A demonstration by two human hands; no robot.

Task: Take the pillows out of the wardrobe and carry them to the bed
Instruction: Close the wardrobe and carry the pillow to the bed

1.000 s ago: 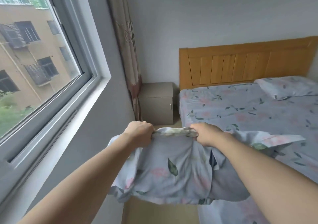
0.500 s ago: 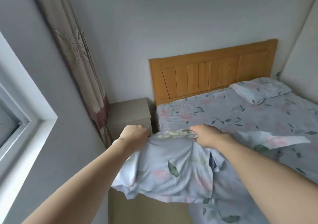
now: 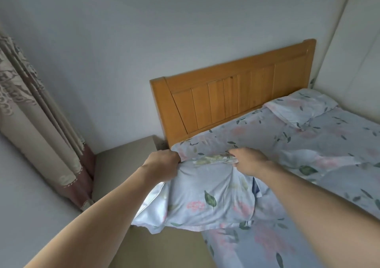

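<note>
Curtain hangs at 9 o'clock, cut off by the left frame edge. Nightstand sits just right of it, wedged between the curtain and the bed; its front is hidden behind the left arm. Narrow floor strip at 6 o'clock is the only open lane, between wall and mattress edge.

Left hand fists the top-left corner of the held pillow, fingers fully curled into the fabric. Right hand pinches the bunched top edge, fingers curled under and hidden. Pillow hangs at centre, over the near-left bed edge, lower corner past the mattress above the floor.

Headboard at 12 o'clock. Second pillow lies at 2 o'clock against the headboard, beside the right wall.

No readable writing anywhere.
</note>
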